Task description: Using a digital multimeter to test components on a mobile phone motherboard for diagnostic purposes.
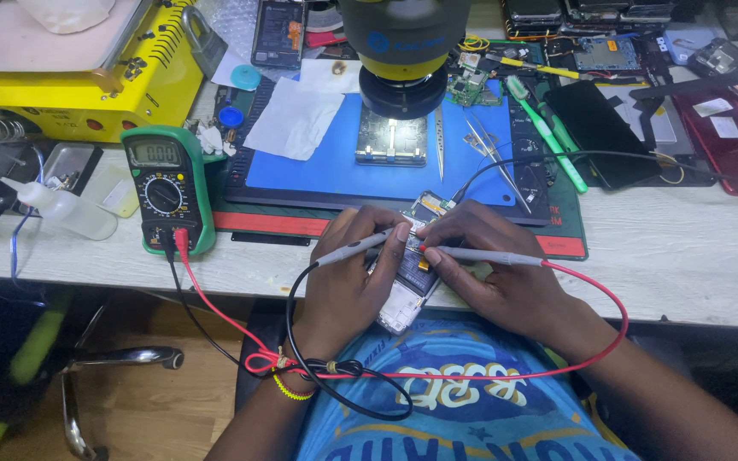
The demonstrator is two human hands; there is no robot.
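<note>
Both hands keep a pinching grip on multimeter probes: the left hand (348, 277) clasps the grey probe with the black lead (354, 248) between thumb and fingers, and the right hand (493, 273) clasps the grey probe with the red lead (482, 254) the same way. Their tips meet over an opened phone (409, 286), its circuit board bared, which lies at the near edge of the counter (685, 256) and is partly hidden beneath the fingers; whether the tips touch the board cannot be told. The black and red cables loop down over the person's lap and run left to a green-cased multimeter (166, 189) standing on the counter, well apart from the hands. Beyond the phone lies a blue work mat (309, 175) carrying a small metal board holder (392, 141), with the yellow-and-grey head of a microscope (403, 47) above it. Tweezers (493, 158) rest on the mat to the right, a green-handled tool (548, 137) lies just beside them, and a white paper sheet (292, 119) lies to the left. A clear squeeze bottle (66, 209) lies near the multimeter.
</note>
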